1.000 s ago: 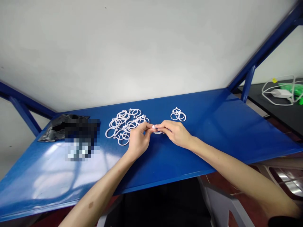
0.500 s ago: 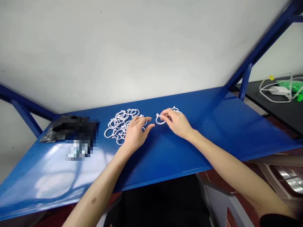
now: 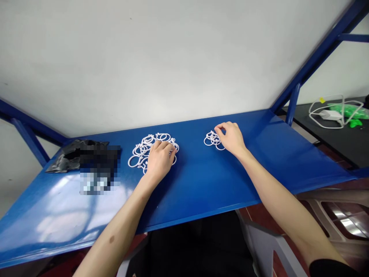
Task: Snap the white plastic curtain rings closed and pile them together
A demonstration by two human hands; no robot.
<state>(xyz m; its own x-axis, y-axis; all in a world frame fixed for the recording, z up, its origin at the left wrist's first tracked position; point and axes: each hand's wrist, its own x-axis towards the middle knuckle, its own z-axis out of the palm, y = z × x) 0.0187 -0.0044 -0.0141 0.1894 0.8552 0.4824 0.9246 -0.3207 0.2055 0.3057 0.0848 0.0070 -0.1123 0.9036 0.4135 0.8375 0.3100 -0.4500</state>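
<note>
Well to the left of our left hand, a black bag lies on the blue worktop. That hand rests palm down, fingers curled over the near edge of the heap of white rings; we cannot tell whether it grips one. Our right hand, fingers bent, touches the small cluster of rings at its fingertips, grip hidden. Both lots lie well apart, likely to stay unmixed.
</note>
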